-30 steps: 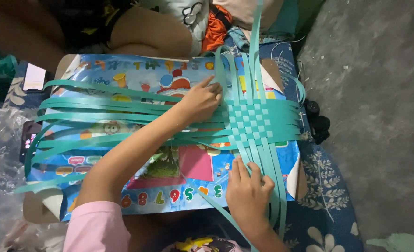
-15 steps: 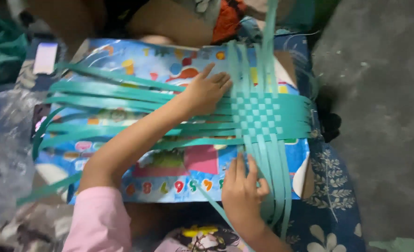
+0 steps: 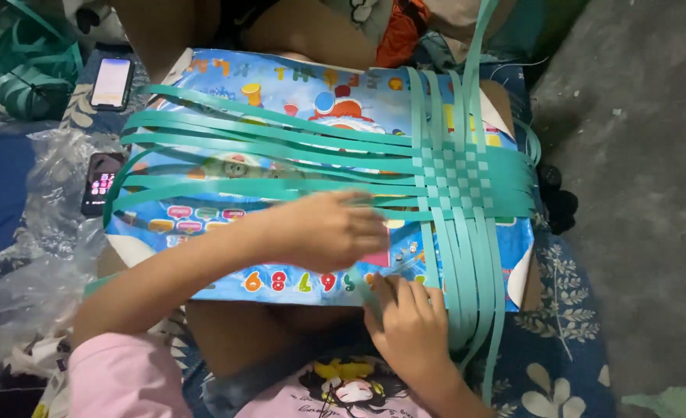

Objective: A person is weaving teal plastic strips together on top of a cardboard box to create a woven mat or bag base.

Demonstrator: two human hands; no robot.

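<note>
Teal strips lie across a colourful picture board point(image 3: 219, 224) on my lap. They cross into a woven patch point(image 3: 459, 182) at its right side. Long horizontal strips point(image 3: 250, 139) run off to the left, and vertical strips point(image 3: 470, 271) hang over the near edge. My left hand point(image 3: 335, 228) is blurred; it hovers over the board's near middle, left of the patch, with its fingers loosely curled by the lowest horizontal strip. My right hand point(image 3: 408, 325) rests at the board's near edge, fingers spread, touching the strip ends there.
Two phones point(image 3: 112, 81) point(image 3: 100, 182) lie left of the board, beside crumpled clear plastic point(image 3: 33, 255). A bundle of spare teal strips point(image 3: 25, 73) sits far left. Another person's legs point(image 3: 312, 31) are at the far edge. Grey floor point(image 3: 637, 193) lies to the right, floral blue cloth point(image 3: 567, 371) underneath.
My left hand has drawn back from the woven patch toward me and to the left. My right hand stays at the near edge. The view has shifted left, showing the phones.
</note>
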